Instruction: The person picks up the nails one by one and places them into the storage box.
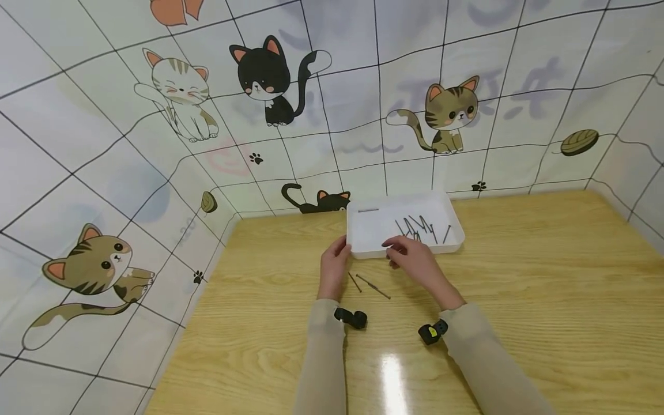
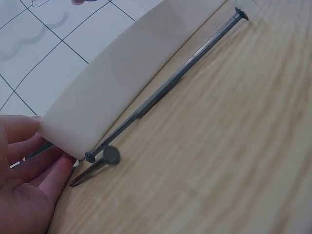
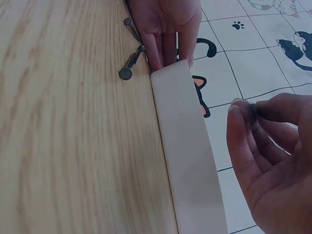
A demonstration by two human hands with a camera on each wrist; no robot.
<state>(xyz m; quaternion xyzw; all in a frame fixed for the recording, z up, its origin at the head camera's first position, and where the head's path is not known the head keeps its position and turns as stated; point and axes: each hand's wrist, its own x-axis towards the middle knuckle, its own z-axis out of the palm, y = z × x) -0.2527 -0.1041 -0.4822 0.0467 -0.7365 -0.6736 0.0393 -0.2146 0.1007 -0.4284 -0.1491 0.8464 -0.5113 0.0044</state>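
Note:
A white tray (image 1: 370, 253) stands at the back of the table. My left hand (image 1: 334, 265) grips its near left corner, thumb at the rim and fingers against the side in the left wrist view. Over the tray's front wall is my right hand (image 1: 412, 262); in the right wrist view its thumb and fingertips pinch a small dark nail (image 3: 252, 113), mostly hidden by the fingers. Several nails (image 1: 436, 233) lie loosely in the tray's right half, and a single nail (image 1: 368, 210) at its back left. Before the tray, a nail (image 2: 112, 156) lies beside two nails (image 2: 185, 68) lined up lengthwise with overlapping shanks.
The wooden table (image 1: 259, 346) meets a cloth wall (image 1: 363, 115) printed with cats and grid lines right behind the tray. Another such wall (image 1: 104, 190) rises on the left. Each wrist wears a black strapped camera (image 1: 433, 332).

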